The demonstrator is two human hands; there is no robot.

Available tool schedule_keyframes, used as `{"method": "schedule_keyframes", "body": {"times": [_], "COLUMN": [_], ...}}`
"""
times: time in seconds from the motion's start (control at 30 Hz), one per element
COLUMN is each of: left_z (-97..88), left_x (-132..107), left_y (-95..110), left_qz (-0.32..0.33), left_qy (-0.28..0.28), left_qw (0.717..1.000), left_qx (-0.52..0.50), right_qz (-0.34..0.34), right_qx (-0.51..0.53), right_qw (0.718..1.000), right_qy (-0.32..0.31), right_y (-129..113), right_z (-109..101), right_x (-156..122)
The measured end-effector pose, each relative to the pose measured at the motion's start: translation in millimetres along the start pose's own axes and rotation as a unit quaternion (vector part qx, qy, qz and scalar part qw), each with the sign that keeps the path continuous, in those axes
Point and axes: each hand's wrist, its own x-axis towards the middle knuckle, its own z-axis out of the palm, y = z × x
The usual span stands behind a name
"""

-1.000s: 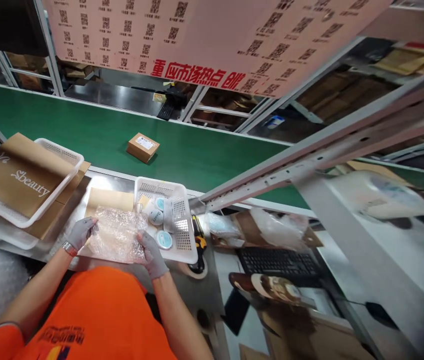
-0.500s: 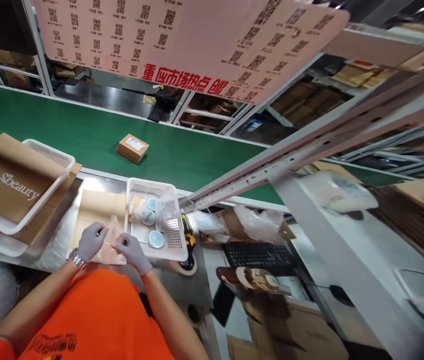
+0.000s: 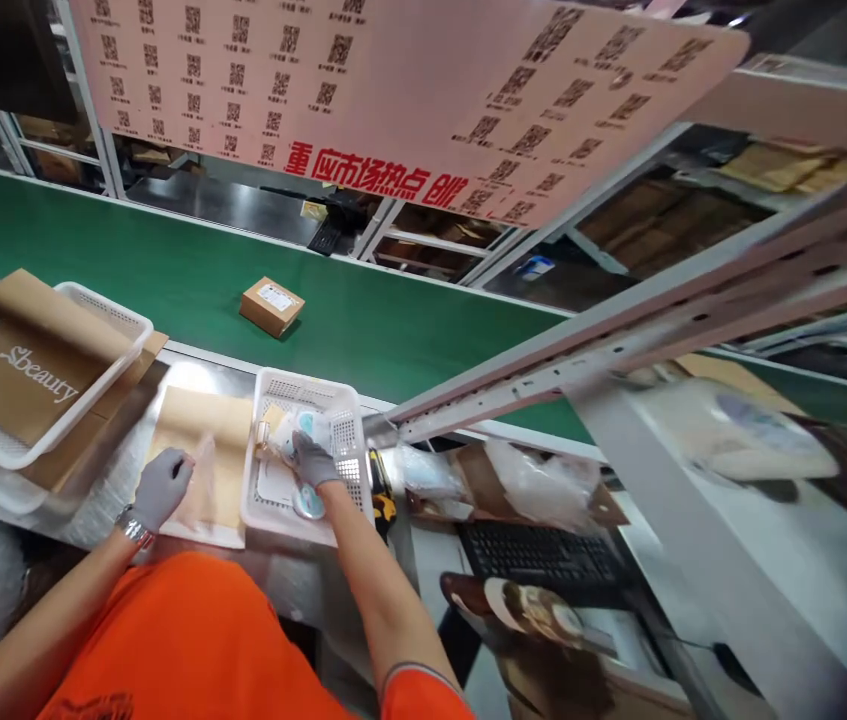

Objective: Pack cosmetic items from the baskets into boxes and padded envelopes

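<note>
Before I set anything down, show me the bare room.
Bare: the green belt between the carton and the slanted rail. Crowded: the basket the right hand is in, and the tan paper beside it, left hand at its edge.

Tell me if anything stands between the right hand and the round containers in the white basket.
Nothing visible does. The right hand is inside the white basket, close by the round containers; whether it holds one is unclear.

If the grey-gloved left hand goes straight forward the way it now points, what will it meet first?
The left hand would probably meet the thin, see-through plastic film right beside it. Depth is hard to judge here, so they may already touch.
</note>
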Motion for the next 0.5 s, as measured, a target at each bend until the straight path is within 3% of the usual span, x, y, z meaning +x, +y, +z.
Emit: {"method": "schedule_keyframes", "body": {"times": [0.17, 0.3, 0.43, 0.5], "left_z": [3.5, 7.1, 8.3, 9.7], "left_x": [6, 13, 21, 25], "left_y": [-3, -6, -10, -11], "left_qz": [-0.016, -0.024, -0.005, -0.001], "left_qy": [0.009, 0.012, 0.008, -0.002], "left_qw": [0.999, 0.998, 0.997, 0.996], "left_qx": [0.038, 0.062, 0.083, 0.091], "right_qz": [0.000, -0.003, 0.012, 0.025], "right_qx": [-0.049, -0.042, 0.036, 0.131], "right_qw": [0.998, 0.998, 0.999, 0.988], "right_qy": [-0.040, -0.038, 0.021, 0.076], "right_y": [-8, -12, -9, -14], "right_z": [-8, -13, -23, -26], "right_x": [21, 21, -2, -25]}}
